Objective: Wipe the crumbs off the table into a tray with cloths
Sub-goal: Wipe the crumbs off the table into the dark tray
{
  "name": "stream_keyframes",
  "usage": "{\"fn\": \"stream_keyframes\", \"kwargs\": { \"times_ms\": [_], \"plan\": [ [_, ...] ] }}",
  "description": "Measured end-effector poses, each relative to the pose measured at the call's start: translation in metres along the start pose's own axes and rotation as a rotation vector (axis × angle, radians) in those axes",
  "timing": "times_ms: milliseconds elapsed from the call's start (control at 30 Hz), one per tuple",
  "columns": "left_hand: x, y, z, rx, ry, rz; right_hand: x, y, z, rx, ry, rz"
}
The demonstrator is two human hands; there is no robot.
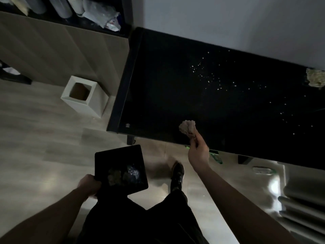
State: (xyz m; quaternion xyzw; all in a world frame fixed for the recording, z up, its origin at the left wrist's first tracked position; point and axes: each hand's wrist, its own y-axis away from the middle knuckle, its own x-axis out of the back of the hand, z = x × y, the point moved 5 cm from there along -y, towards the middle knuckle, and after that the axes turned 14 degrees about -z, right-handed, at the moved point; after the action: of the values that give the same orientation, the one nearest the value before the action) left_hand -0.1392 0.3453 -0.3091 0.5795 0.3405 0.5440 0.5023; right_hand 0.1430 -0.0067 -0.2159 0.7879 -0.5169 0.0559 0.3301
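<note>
Dozens of pale crumbs (pixel 209 76) speckle the black desk (pixel 158 85) — most toward its middle and right, with a second crumpled cloth (pixel 315 77) lying at the far right edge. The right hand (pixel 197 152) has its fingers pinched closed on a bunched cloth (pixel 187 128) over the desk's near edge. The left hand (pixel 89 184) grips the near-left corner of a dark tray (pixel 105 155) — held level above the floor, apart from the desk, with clumps of debris in it.

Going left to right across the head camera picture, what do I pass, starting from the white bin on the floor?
White bin → black tray held by the left hand → crumpled cloth pinched in the right hand → scattered crumbs on the black table → second cloth at the table's far right.
</note>
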Motion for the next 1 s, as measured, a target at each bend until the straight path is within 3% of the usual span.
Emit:
{"fn": "stream_keyframes", "kwargs": {
  "times_ms": [167,467,733,833,933,1000],
  "plan": [
    [-0.068,0.02,0.041,0.032,0.007,0.034,0.067,-0.029,0.015,0.016,0.043,-0.019],
    [-0.143,0.028,0.137,-0.038,-0.207,0.019,0.153,-0.135,0.006,0.191,0.235,-0.029],
    [-0.177,0.001,0.188,-0.068,-0.272,-0.053,0.152,-0.261,-0.031,0.214,0.402,-0.053],
    [-0.184,-0.007,0.201,-0.077,-0.308,-0.049,0.14,-0.297,-0.029,0.187,0.596,-0.154],
    [-0.185,-0.013,0.207,-0.085,-0.341,-0.047,0.126,-0.306,-0.013,0.18,0.766,-0.181],
    [-0.182,-0.017,0.211,-0.094,-0.336,-0.051,0.114,-0.29,-0.001,0.278,0.776,-0.142]
  ]
}}
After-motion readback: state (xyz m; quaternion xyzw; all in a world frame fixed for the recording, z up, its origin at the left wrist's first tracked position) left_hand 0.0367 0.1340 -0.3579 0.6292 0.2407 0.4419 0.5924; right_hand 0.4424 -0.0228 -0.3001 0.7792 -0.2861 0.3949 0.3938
